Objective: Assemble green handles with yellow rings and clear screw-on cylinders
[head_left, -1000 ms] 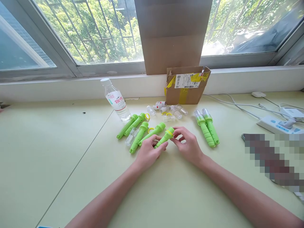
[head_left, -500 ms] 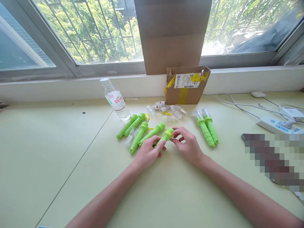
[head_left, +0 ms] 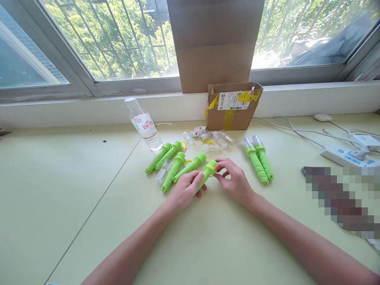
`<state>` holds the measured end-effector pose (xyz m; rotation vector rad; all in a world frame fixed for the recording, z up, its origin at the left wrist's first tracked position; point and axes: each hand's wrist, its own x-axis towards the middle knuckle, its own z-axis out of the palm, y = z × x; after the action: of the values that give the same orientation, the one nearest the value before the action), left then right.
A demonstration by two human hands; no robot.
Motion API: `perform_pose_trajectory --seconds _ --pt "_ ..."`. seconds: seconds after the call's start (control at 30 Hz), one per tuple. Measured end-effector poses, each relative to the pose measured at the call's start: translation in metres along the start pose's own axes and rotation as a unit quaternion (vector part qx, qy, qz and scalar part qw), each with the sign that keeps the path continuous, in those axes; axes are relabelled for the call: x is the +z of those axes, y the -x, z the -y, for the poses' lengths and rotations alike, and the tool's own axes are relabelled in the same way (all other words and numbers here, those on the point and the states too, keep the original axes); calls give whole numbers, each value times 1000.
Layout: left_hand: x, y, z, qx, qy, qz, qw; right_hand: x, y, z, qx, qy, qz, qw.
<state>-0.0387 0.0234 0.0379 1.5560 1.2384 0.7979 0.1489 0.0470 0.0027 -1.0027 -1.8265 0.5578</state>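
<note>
My left hand (head_left: 185, 190) is wrapped round a green plastic handle (head_left: 207, 172), its threaded end tilted up and to the right. A yellow ring (head_left: 211, 166) sits round that handle, just below the thread. The thumb and fingers of my right hand (head_left: 236, 180) pinch at the ring's right side; their exact contact is partly hidden. Left of my hands lie several more green handles (head_left: 173, 172) with bare threaded ends. Among them are a clear ribbed cap (head_left: 164, 171) and a loose yellow ring (head_left: 188, 162).
Two green handles with clear caps (head_left: 259, 160) lie to the right. Clear caps and white inserts (head_left: 219, 139) are scattered before a cardboard box (head_left: 230, 118). A water bottle (head_left: 145, 126) stands back left. A power strip (head_left: 341, 156), cables and a blurred-out phone-like object (head_left: 304, 171) are at right.
My left thumb has shifted slightly on the green handle, and the handle has turned a little more upright. The other things on the table stay where they were.
</note>
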Motion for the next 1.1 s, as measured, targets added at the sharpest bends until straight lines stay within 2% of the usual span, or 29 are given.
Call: perform_pose_trajectory --seconds 0.17,0.33,0.47,0.7,0.83,0.9,1.0,1.1 --pt "8 4 -2 6 -32 27 999 -1 2 -1 -29 17 11 999" --pt "19 9 -6 11 -34 6 999 2 3 0 -44 69 26 996" --pt "21 11 -8 -15 22 8 1000 5 4 3 -42 95 31 994" --pt "24 11 -13 -66 123 -10 990 7 4 1 -33 73 32 996" --pt "27 11 -12 -109 194 1 975 6 4 1 -33 75 27 996" --pt "26 10 -11 -121 226 -15 966 5 4 3 -38 70 23 997" --pt "23 8 -9 -143 250 -39 957 4 4 7 -42 38 12 998" --pt "19 6 -10 -158 248 -39 955 3 5 11 -40 -17 -7 999"
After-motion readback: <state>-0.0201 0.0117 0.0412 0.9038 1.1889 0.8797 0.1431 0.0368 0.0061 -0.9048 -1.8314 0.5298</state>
